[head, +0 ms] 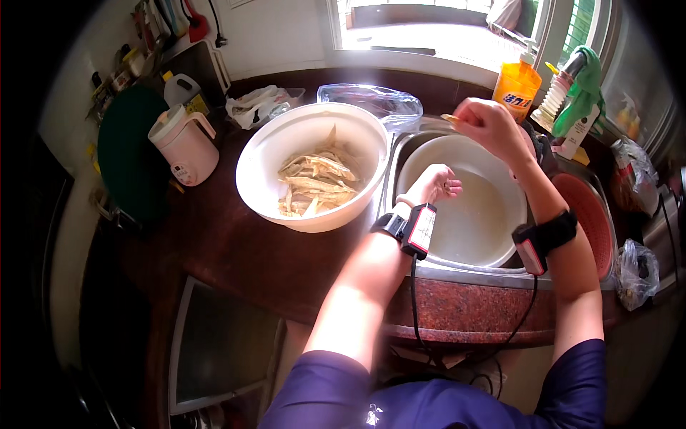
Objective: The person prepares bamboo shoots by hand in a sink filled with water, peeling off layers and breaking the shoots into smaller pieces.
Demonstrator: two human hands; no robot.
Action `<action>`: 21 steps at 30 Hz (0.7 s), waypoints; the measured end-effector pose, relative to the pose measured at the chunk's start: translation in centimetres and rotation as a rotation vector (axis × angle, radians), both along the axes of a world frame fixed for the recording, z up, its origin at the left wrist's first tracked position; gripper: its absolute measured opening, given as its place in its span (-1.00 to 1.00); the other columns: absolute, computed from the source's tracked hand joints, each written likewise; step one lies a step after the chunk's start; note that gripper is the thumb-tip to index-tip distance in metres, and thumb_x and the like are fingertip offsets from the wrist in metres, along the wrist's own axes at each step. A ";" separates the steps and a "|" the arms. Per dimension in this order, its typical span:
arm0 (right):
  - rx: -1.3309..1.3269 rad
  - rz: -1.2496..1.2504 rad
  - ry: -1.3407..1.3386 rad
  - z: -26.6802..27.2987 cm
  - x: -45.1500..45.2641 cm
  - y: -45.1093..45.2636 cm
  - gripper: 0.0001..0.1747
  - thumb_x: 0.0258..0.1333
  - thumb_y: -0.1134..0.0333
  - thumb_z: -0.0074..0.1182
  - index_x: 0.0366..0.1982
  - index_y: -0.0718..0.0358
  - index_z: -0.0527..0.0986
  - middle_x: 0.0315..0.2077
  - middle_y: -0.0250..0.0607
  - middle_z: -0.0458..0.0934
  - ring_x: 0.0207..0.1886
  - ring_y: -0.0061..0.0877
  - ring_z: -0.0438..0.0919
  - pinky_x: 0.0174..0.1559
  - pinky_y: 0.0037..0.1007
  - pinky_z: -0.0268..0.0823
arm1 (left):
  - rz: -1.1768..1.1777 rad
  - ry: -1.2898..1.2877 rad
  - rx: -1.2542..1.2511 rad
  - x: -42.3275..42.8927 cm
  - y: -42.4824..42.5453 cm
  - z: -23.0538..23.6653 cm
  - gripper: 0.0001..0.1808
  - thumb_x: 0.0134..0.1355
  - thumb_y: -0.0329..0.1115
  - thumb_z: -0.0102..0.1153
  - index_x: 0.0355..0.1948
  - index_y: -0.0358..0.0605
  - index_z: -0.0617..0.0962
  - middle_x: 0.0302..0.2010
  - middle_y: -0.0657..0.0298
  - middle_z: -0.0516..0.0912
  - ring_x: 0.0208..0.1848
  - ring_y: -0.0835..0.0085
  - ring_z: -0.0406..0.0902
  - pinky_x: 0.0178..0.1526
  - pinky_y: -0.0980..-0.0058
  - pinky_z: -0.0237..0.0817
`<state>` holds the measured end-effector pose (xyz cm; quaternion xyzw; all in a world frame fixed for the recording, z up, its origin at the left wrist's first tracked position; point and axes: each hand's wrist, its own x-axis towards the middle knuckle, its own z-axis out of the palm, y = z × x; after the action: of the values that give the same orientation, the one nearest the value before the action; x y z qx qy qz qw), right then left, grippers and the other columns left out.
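Observation:
My left hand (437, 184) hangs over the near left part of a white basin (410, 161) in the metal sink, its fingers loosely curled; whether they hold anything is unclear. Cloudy water (477, 214) lies in that basin. Above its far right rim, my right hand (485, 126) pinches a small yellowish piece (450, 118) between thumb and fingers. To the left of the sink, a large white bowl (257, 161) on the countertop holds several long, pale brown dried pieces (319, 185), perhaps dried fish.
A clear plastic bag (370, 102) lies behind the bowl. At the left stands a pink electric kettle (187, 147). An orange detergent bottle (517, 86) and a green cloth (584, 91) are behind the sink; a red colander (584, 220) rests at its right. Cables hang from both wrists.

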<state>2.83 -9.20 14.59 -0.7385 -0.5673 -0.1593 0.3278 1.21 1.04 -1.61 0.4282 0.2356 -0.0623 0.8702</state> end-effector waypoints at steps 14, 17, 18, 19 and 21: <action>-0.113 0.171 0.070 1.8 -5.1 6.7 -0.86 -0.05 0.38 -0.02 -0.43 0.28 0.48 -0.68 -0.29 0.44 -0.67 -0.71 0.36 -0.59 -0.61 0.24 | -0.131 -0.272 0.001 -1.3 1.5 -2.2 -0.92 0.07 -0.46 -0.09 -0.54 -0.20 0.39 -0.63 0.29 0.40 -0.60 0.48 0.36 -0.45 0.52 0.28; -0.131 0.109 0.171 -1.5 0.1 0.6 -0.85 -0.03 0.37 -0.02 -0.47 0.33 0.48 -0.72 -0.37 0.41 -0.68 -0.75 0.33 -0.62 -0.66 0.19 | -0.290 -0.219 0.028 0.5 0.9 -1.6 -0.93 0.02 -0.49 0.01 -0.55 -0.17 0.39 -0.61 0.33 0.41 -0.57 0.54 0.36 -0.41 0.56 0.27; -0.115 0.068 0.355 -3.5 1.5 -0.8 -0.85 -0.03 0.37 -0.01 -0.47 0.31 0.49 -0.72 -0.40 0.41 -0.67 -0.76 0.33 -0.62 -0.67 0.18 | -0.319 -0.327 -0.048 0.7 1.7 -2.7 -0.95 0.02 -0.49 0.01 -0.52 -0.18 0.41 -0.59 0.33 0.42 -0.56 0.53 0.37 -0.40 0.57 0.28; -0.099 0.020 0.545 -5.3 2.2 -1.6 -0.85 -0.03 0.36 -0.01 -0.47 0.29 0.49 -0.71 -0.43 0.41 -0.67 -0.78 0.33 -0.62 -0.69 0.17 | -0.351 -0.429 -0.129 0.6 2.2 -3.7 -0.97 0.03 -0.48 0.00 -0.49 -0.19 0.43 -0.58 0.32 0.43 -0.54 0.53 0.38 -0.39 0.59 0.29; -0.131 -0.172 0.638 -7.1 4.4 -5.8 -0.86 -0.04 0.35 0.00 -0.46 0.25 0.51 -0.70 -0.46 0.42 -0.66 -0.79 0.32 -0.63 -0.71 0.15 | -0.265 -0.312 -0.015 -1.2 -0.6 1.2 -0.85 0.07 -0.41 -0.03 -0.34 -0.27 0.45 -0.51 0.22 0.48 -0.42 0.45 0.44 -0.24 0.53 0.31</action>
<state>7.24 -15.00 7.53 -0.8159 -0.3807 0.0893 0.4260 0.03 0.48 -0.44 0.4534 0.0392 -0.1110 0.8835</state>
